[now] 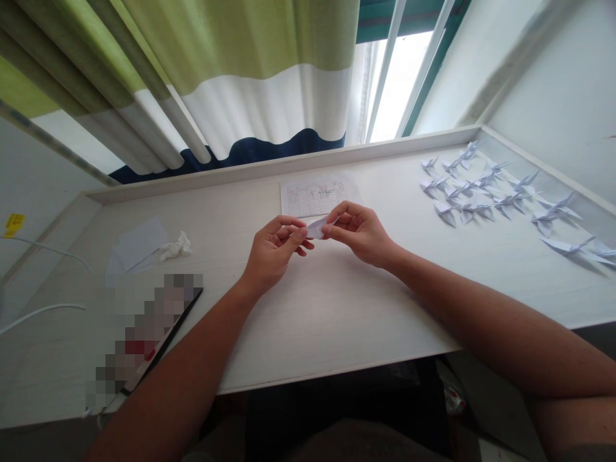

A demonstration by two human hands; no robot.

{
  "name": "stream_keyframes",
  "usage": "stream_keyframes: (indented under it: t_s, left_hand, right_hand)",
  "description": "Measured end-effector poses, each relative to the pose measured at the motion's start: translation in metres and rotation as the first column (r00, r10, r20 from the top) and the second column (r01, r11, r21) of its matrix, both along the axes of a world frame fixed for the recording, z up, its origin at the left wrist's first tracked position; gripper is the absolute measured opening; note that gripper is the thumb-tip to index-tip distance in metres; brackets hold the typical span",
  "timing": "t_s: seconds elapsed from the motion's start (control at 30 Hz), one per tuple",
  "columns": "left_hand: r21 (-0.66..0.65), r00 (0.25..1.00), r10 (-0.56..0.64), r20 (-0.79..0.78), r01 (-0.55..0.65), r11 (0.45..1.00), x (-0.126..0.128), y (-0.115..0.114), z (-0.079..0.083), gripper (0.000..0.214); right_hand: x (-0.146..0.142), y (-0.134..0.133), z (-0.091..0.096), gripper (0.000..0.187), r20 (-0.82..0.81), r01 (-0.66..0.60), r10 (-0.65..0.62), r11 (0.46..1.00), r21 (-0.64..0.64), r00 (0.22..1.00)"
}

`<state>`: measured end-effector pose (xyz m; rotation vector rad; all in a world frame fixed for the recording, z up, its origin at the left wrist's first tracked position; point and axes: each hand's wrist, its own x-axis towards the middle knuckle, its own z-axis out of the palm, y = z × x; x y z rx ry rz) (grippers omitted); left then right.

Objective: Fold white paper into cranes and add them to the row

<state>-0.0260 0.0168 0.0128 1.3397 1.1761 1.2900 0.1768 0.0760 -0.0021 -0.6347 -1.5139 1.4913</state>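
Fingers of the left hand: thumb and forefinger pressed together, pinching the left end of a small folded paper. The other fingers are curled under.

Fingers of the right hand: also closed, pinching the right end of the same folded paper, with the knuckles raised above it. The piece is white and narrow and mostly hidden between the two grips. I cannot tell its exact fold.

Position: the folded paper is held just above the worktop, about midway along its length and nearer the far edge than the near one. Both forearms come in over the near edge.

Just behind the hands, a printed sheet lies flat near the far edge. Its text is too small to read.

Right far corner: a group of paper cranes stands on the surface, white and loosely in rows, with a few more trailing along the right edge. They are well apart from the hands.

Left side: a crumpled tissue lies beside some blank sheets. Nearer the left near corner is a flat item with a dark edge, mostly blurred, so I cannot tell what it is. A white cable crosses the left end.

Beyond the far edge hangs a curtain in green, white and dark blue, and to its right is a bright window.
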Motion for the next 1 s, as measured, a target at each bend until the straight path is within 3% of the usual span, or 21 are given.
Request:
stream_keyframes:
  t_s: [0.27, 0.63, 1.0]
  left_hand:
    - [-0.042, 0.984, 0.066, 0.165, -0.06, 0.997, 0.0003, 0.0026, -0.0041, 0.043]
    - [-0.092, 0.986, 0.086, 0.144, -0.073, 0.993, 0.003, -0.0002, -0.0041, 0.041]
    - [-0.204, 0.969, 0.074, 0.237, -0.025, 0.979, 0.001, 0.0019, -0.0029, 0.048]
  right_hand:
    - [-0.0002, 0.0053, -0.0033, 0.05, -0.063, 0.022, -0.025, 0.999, -0.049, 0.998]
    - [-0.0034, -0.0002, -0.0024, 0.05, 0.049, 0.096, -0.094, 0.994, -0.041, 0.994]
    - [-0.0025, 0.0023, -0.0006, 0.053, -0.008, 0.088, -0.091, 0.979, -0.184, 0.996]
